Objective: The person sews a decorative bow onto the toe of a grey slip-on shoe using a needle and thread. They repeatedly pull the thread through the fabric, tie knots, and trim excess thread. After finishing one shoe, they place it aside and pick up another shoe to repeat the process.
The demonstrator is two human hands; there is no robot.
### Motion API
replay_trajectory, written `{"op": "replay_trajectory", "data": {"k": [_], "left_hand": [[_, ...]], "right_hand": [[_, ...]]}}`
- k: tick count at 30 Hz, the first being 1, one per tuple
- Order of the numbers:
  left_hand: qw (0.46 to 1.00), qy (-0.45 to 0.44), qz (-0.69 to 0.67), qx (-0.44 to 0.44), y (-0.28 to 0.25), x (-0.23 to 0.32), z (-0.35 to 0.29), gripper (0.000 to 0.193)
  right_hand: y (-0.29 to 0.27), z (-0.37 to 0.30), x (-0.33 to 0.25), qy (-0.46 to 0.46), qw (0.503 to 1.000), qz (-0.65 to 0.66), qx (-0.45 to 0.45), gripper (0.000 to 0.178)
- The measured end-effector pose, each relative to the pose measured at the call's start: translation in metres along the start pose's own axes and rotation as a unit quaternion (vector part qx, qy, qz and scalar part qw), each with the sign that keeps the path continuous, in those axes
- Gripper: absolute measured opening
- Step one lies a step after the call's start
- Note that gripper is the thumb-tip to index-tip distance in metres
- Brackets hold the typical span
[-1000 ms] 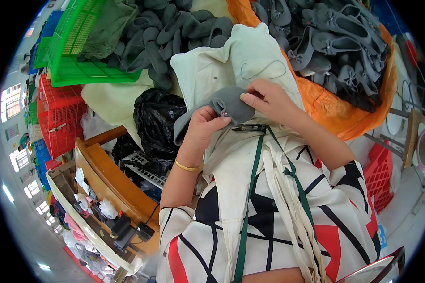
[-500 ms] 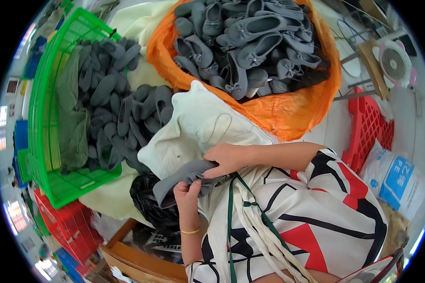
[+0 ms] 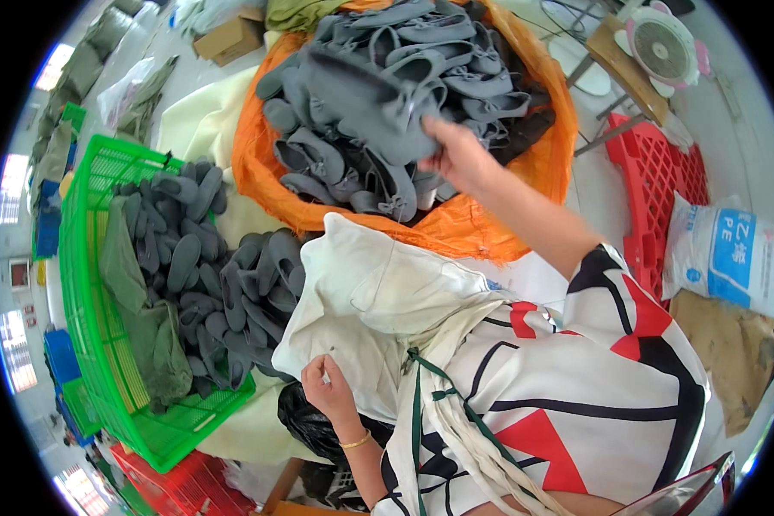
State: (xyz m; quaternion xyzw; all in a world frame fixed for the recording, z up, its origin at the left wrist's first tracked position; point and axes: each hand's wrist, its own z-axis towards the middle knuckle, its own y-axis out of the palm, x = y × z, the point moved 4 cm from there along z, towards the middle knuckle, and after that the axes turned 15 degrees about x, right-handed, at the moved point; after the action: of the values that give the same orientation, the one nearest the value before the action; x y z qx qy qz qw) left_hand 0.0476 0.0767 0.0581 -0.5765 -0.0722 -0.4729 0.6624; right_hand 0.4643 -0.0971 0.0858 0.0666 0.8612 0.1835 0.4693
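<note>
My right hand point(image 3: 460, 159) reaches over the orange sack point(image 3: 464, 234) and grips a grey fabric shoe point(image 3: 365, 103), which is smeared by motion. Beneath it the sack is heaped with grey slip-on shoes point(image 3: 391, 185), some with small bows on the toes. My left hand point(image 3: 328, 394) is above the white cloth point(image 3: 361, 292) on my lap, with fingers curled in; whether they pinch anything small cannot be seen. A thin dark thread point(image 3: 385, 279) lies looped on that cloth.
A green plastic crate point(image 3: 99, 284) on the left, lined with dull green cloth, is piled with grey shoes point(image 3: 185, 258). Beside my left forearm is a black plastic bag point(image 3: 305, 421). A red crate point(image 3: 181, 482), red pallet point(image 3: 654, 193), fan point(image 3: 662, 47) and white-and-blue sack point(image 3: 722, 249) stand around.
Half a second ago both hands held the grey shoe over my lap. My right hand has carried it up over the orange sack; my left hand has let go. The view has shifted.
</note>
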Motion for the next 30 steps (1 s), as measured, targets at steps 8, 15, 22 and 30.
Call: {"op": "replay_trajectory", "data": {"k": [8, 15, 22, 30], "left_hand": [[0.998, 0.023, 0.063, 0.019, 0.026, -0.041, -0.015, 0.007], [0.985, 0.078, 0.152, 0.016, 0.039, -0.027, -0.01, 0.009], [0.977, 0.083, 0.194, 0.024, 0.036, -0.025, 0.0, 0.008], [0.976, 0.039, 0.192, 0.099, 0.018, -0.019, -0.013, 0.01]], "right_hand": [[-0.151, 0.09, -0.011, -0.031, 0.914, 0.281, 0.29, 0.029], [-0.192, 0.116, 0.035, -0.059, 0.978, 0.146, 0.135, 0.036], [-0.097, 0.042, 0.184, -0.271, 0.786, -0.546, -0.103, 0.039], [-0.071, 0.042, 0.226, -0.163, 0.7, -0.645, -0.26, 0.027]]}}
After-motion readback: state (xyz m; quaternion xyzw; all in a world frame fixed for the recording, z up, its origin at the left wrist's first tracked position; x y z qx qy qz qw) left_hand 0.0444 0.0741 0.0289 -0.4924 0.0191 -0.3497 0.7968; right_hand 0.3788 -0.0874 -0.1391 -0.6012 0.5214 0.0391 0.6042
